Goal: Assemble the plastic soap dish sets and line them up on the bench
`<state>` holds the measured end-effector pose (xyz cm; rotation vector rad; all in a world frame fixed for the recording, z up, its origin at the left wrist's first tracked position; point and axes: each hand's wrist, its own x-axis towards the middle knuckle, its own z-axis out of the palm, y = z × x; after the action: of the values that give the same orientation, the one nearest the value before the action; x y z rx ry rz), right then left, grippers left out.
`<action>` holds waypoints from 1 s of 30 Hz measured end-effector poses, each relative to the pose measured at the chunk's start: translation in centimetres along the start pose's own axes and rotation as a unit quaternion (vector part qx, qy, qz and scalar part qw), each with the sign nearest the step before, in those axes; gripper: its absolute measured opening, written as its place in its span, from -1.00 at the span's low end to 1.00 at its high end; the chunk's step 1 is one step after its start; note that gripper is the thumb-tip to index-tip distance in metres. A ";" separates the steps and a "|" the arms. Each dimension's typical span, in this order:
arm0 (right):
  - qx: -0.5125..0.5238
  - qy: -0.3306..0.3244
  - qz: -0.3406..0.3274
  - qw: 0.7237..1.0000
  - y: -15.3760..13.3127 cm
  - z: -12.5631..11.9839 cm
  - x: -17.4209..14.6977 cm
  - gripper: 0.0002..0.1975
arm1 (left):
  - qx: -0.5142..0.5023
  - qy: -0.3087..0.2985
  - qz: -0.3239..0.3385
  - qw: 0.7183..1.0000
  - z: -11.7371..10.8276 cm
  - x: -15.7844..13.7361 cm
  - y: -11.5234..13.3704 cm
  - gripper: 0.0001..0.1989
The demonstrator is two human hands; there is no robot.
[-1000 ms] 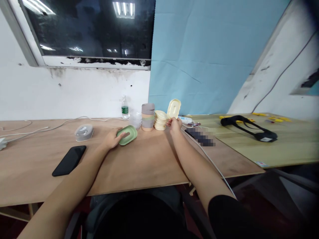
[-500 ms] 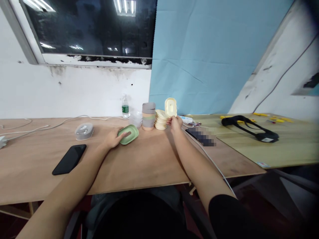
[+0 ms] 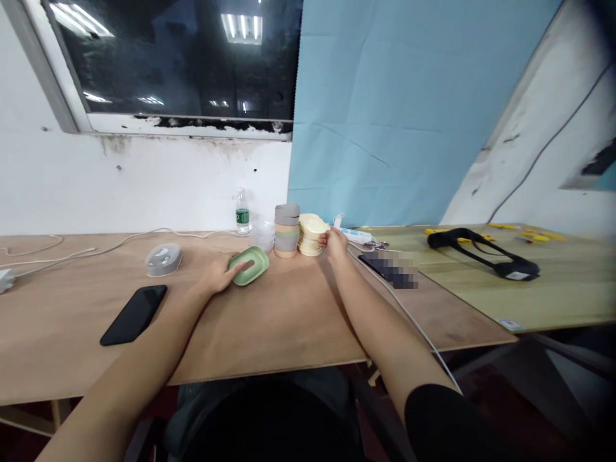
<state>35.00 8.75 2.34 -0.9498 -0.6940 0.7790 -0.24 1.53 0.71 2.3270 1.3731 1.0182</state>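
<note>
My left hand (image 3: pixel 221 273) is closed on the near left edge of a green oval dish (image 3: pixel 257 256), thumb over its inner side, holding it tilted just over the table. A brown slot shape shows in the dish's middle. My right hand (image 3: pixel 335 244) pinches the right edge of a cream oval tray (image 3: pixel 314 222), which lies at the top of a stack of like cream pieces (image 3: pixel 308 244). Whether it rests fully on the stack I cannot tell. Left of that stack stands a taller stack of grey, peach and green oval pieces (image 3: pixel 287 240). Clear plastic pieces (image 3: pixel 261 231) sit beside it.
A water bottle (image 3: pixel 242 215) stands by the wall. On the left are a round-ended clear-lidded case (image 3: pixel 163 260), a black phone (image 3: pixel 133 314) and white cables. A dark blurred-out device (image 3: pixel 389 269) and a black neckband-like frame (image 3: pixel 486 253) lie on the right.
My right hand has brought the cream tray from upright above the stack down to its top. My left hand keeps the green dish in about the same place.
</note>
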 end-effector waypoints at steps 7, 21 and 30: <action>-0.001 0.014 -0.004 1.000 0.2 -0.1 0.0 -0.48 | 0.003 -0.032 0.007 0.999 -0.2 -0.2 0.2 -0.34; -0.027 0.030 -0.069 0.997 0.8 -0.3 0.1 -0.49 | 0.025 -0.068 -0.004 0.997 0.3 -0.2 -0.6 -0.31; -0.050 -0.024 -0.103 0.993 1.8 -0.4 0.4 -0.60 | 0.021 -0.069 -0.002 0.997 0.3 -0.2 -0.6 -0.32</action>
<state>35.03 9.56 0.70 -0.9345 -0.8645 0.5905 -0.47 1.73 0.13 2.3737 1.3579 0.8180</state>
